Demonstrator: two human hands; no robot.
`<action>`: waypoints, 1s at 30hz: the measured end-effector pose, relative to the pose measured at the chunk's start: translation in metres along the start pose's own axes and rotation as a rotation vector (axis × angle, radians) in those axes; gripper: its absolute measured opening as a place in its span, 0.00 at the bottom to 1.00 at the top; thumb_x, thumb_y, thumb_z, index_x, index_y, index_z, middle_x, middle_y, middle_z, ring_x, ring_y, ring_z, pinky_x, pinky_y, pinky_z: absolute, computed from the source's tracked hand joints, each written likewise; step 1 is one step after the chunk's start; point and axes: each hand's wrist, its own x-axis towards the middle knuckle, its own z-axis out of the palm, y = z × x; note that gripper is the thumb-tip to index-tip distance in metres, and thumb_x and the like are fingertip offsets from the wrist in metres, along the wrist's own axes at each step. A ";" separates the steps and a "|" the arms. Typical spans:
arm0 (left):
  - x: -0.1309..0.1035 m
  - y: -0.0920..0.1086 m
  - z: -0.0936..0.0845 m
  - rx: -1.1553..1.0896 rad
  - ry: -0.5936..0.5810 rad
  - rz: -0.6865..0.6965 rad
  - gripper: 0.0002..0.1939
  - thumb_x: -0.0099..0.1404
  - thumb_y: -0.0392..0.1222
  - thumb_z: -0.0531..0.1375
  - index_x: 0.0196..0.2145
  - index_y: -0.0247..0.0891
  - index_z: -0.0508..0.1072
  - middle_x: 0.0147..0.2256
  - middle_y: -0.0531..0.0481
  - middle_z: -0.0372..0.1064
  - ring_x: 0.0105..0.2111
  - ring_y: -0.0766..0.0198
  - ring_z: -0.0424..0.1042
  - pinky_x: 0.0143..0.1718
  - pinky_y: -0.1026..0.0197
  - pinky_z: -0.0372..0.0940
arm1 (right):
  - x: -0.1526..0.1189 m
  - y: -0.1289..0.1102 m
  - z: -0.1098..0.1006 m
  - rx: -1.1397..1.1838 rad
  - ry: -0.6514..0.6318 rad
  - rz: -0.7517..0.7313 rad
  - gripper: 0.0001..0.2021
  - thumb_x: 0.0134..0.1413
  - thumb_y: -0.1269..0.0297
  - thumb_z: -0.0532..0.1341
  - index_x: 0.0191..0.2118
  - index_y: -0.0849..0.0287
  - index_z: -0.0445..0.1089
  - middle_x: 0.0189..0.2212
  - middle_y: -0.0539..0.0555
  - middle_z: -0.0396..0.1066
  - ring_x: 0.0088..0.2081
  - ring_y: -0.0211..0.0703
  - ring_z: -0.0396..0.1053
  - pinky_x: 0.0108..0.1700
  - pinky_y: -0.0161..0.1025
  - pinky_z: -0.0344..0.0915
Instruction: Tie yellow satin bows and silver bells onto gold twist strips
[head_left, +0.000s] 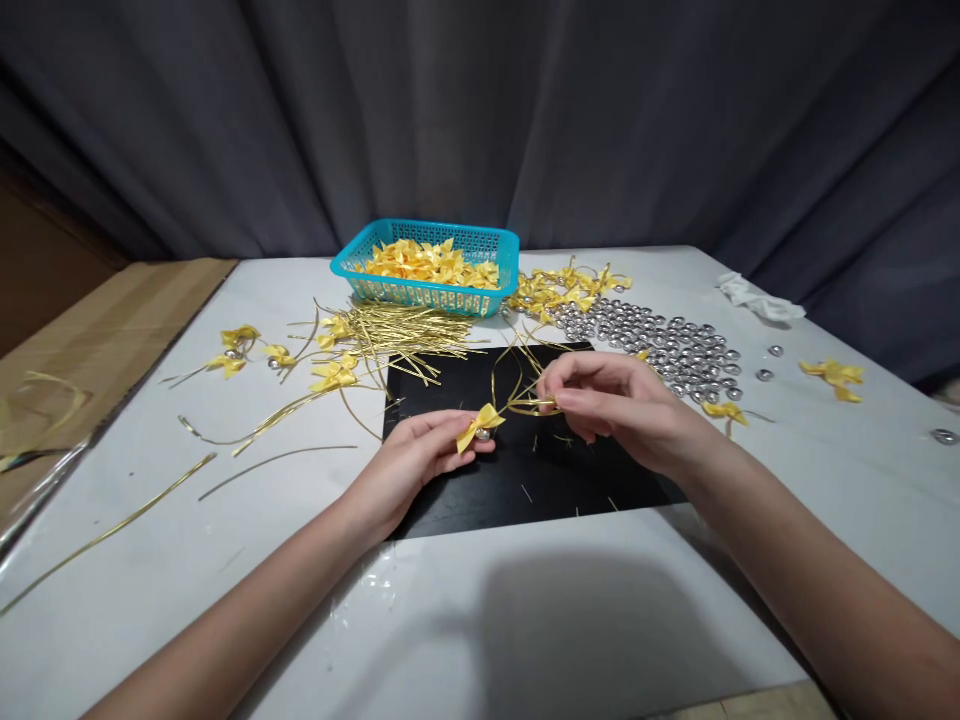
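1. Just above the flat black rectangular mat (pixel 480 505), the left hand (pixel 420 452) pinched a small yellow satiny bow (pixel 472 432) between thumb and fingers, with one shiny silver bead (pixel 484 435) against its lower side.
2. Beside it, the right hand (pixel 622 400) had thumb and fingertips gripping thin gold cord (pixel 534 404); by the look of it, this piece was partway through!
3. Off to the left, yellow bows with trailing cords (pixel 334 372) lay on the glossy white table (pixel 150 580); whether those were done, I couldn't tell.
4. Over right, plenty of loose rounded silver beads (pixel 690 352); ahead, a thick bundle of straight gold cords (pixel 409 328): lots left, surely!
5. Farthest off, a turquoise plastic lattice basket (pixel 511 262) held piled yellow bows (pixel 420 262), apparently waiting, while the corded bow heap (pixel 570 290) beside it looked finished.
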 end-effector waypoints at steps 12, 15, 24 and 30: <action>0.003 -0.006 -0.005 0.552 0.144 0.463 0.09 0.60 0.44 0.59 0.32 0.38 0.78 0.31 0.49 0.69 0.30 0.65 0.70 0.32 0.64 0.66 | -0.009 -0.007 0.003 0.080 -0.068 -0.046 0.11 0.49 0.58 0.63 0.26 0.59 0.66 0.21 0.47 0.54 0.20 0.29 0.50 0.17 0.30 0.51; 0.005 -0.007 -0.008 0.628 0.168 0.526 0.10 0.62 0.43 0.58 0.32 0.38 0.78 0.31 0.48 0.69 0.31 0.63 0.70 0.33 0.63 0.65 | -0.012 -0.007 0.007 0.071 -0.107 -0.045 0.09 0.52 0.59 0.62 0.27 0.59 0.66 0.19 0.46 0.53 0.19 0.29 0.50 0.18 0.30 0.49; 0.011 -0.009 -0.016 0.650 0.168 0.510 0.12 0.62 0.47 0.57 0.33 0.36 0.76 0.32 0.48 0.70 0.31 0.63 0.70 0.34 0.60 0.66 | -0.013 -0.015 -0.005 -0.006 -0.478 0.073 0.09 0.55 0.61 0.59 0.29 0.61 0.63 0.20 0.45 0.50 0.19 0.28 0.46 0.19 0.29 0.44; 0.012 -0.004 -0.018 0.462 0.356 0.512 0.15 0.58 0.50 0.60 0.33 0.35 0.76 0.31 0.49 0.72 0.29 0.64 0.70 0.34 0.62 0.66 | -0.018 -0.037 -0.004 -0.431 -0.890 0.218 0.08 0.56 0.73 0.55 0.25 0.61 0.61 0.23 0.46 0.52 0.23 0.30 0.48 0.24 0.30 0.49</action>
